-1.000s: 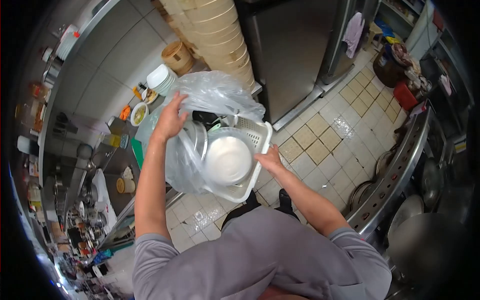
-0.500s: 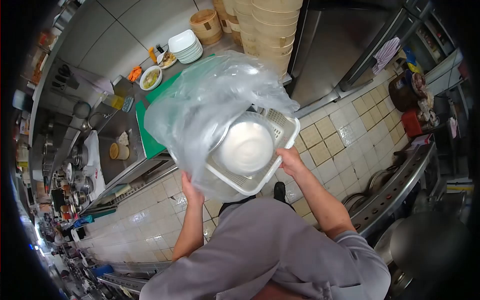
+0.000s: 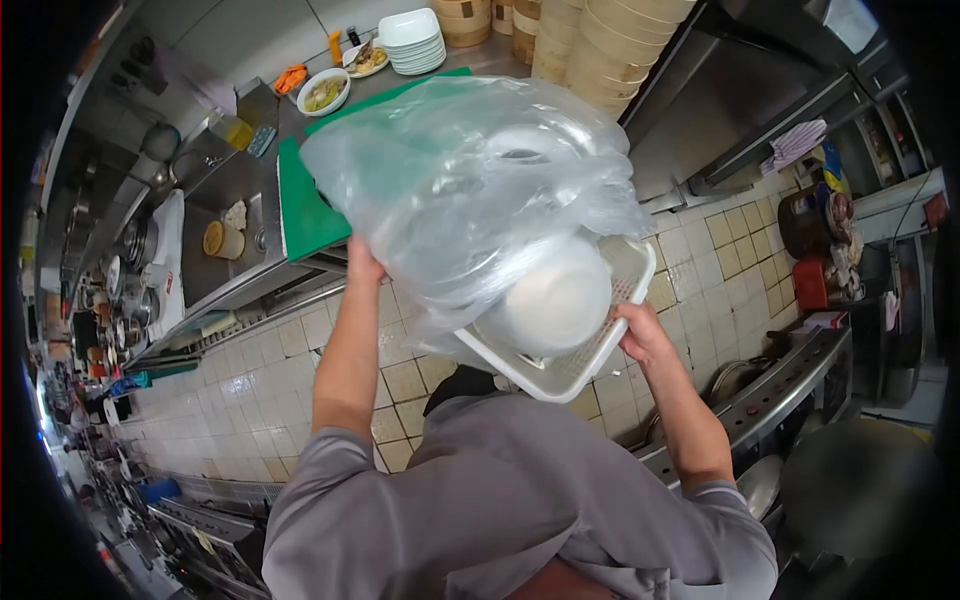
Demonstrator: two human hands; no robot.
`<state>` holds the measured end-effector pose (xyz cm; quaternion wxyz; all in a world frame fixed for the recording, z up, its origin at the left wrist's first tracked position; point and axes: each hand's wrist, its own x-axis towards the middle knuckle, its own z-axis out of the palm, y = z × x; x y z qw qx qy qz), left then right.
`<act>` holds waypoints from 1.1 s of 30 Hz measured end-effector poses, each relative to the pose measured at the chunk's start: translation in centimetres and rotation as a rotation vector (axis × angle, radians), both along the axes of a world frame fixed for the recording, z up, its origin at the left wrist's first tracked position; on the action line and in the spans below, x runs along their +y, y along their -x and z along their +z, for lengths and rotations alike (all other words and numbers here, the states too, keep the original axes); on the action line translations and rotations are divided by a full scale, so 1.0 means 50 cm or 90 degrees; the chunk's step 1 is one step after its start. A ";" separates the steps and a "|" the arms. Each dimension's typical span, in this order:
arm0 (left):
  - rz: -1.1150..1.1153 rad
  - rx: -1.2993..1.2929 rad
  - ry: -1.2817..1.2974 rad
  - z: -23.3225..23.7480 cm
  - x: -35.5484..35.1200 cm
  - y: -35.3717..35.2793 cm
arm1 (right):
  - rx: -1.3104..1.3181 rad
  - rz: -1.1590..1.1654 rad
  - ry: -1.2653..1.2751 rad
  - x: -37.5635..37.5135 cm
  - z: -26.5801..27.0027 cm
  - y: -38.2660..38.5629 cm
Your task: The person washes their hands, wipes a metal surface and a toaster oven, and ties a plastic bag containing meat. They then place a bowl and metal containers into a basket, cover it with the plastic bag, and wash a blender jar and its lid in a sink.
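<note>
A white plastic basket (image 3: 548, 384) with perforated sides is held tilted in front of my body. In it sits a round, whitish, bowl-like item (image 3: 562, 298). Clear plastic bagging (image 3: 470, 180) billows over the basket's far and left parts and hides much of what lies beneath. My right hand (image 3: 645, 332) grips the basket's right rim, thumb on top. On the left, my left hand (image 3: 364, 262) holds the edge of the plastic bag, its fingertips partly hidden behind the film.
Beyond the bag lies a green cutting board (image 3: 312, 205) on the steel counter. Behind it stand a bowl of food (image 3: 324, 94), stacked white plates (image 3: 411, 42) and tall steamer stacks (image 3: 610, 50). A sink (image 3: 215, 275) is at left, a perforated steel rail (image 3: 745, 400) at right.
My left hand has moved up and away from the basket's near-left side, spreading the plastic bag farther over the round item. The basket and my right hand appear shifted right in view.
</note>
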<state>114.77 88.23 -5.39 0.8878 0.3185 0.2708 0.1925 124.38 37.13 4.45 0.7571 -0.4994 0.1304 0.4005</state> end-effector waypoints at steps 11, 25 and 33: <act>0.160 0.156 -0.385 0.334 0.186 0.060 | 0.077 -0.102 -0.107 0.222 -0.099 0.026; 0.103 0.227 0.011 0.136 -0.373 0.172 | -0.080 -0.007 -0.020 0.333 -0.136 0.073; -0.013 0.290 -0.010 0.183 -0.319 0.192 | -0.166 0.109 0.134 0.159 -0.523 -0.028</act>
